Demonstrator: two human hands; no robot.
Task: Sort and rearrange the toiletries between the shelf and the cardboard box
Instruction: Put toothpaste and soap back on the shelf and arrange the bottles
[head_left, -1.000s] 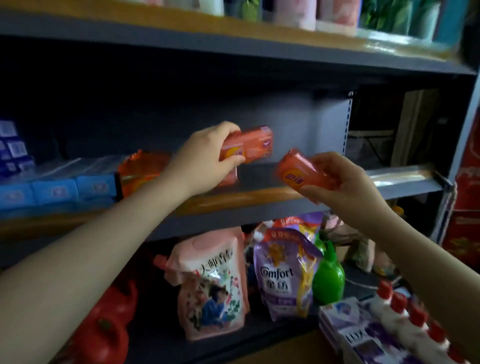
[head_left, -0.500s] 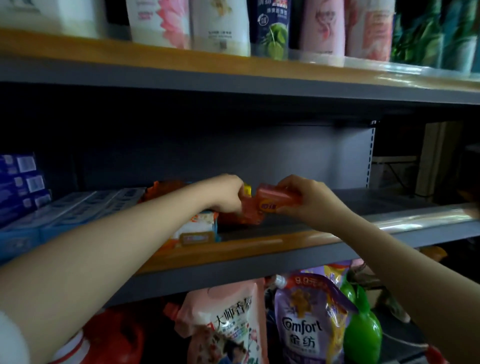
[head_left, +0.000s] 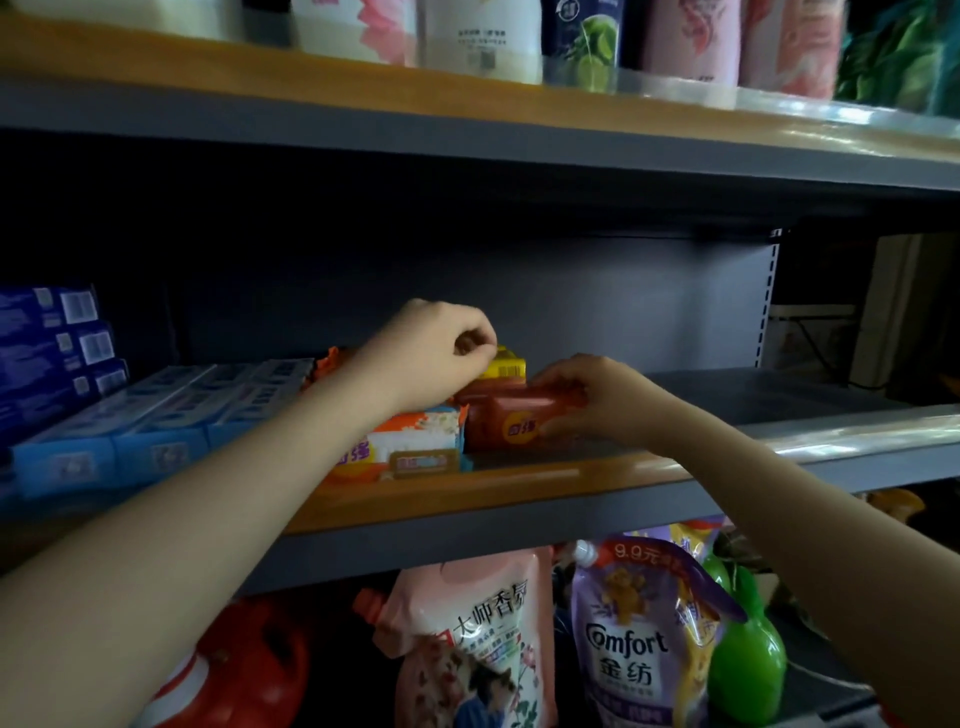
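Observation:
On the middle shelf (head_left: 524, 486) my right hand (head_left: 597, 402) grips an orange-red soap pack (head_left: 511, 426) and holds it against the shelf board, beside an orange-and-white soap pack (head_left: 410, 447). Behind it lies another red soap pack with a yellow barcoded end (head_left: 506, 370). My left hand (head_left: 441, 351) hovers just above that rear pack. Its fingers are curled and I see nothing in them. No cardboard box shows in this view.
Blue toothpaste boxes (head_left: 156, 415) fill the shelf's left side, with darker blue boxes (head_left: 52, 338) stacked behind. Bottles (head_left: 478, 36) line the top shelf. Below stand a pink pouch (head_left: 467, 639), a purple Comfort pouch (head_left: 634, 634), a green bottle (head_left: 743, 660) and a red jug (head_left: 249, 670).
Both hands brought their soap packs down onto the middle shelf. My left hand let go of its pack and lifted slightly; my right hand set its pack on the board.

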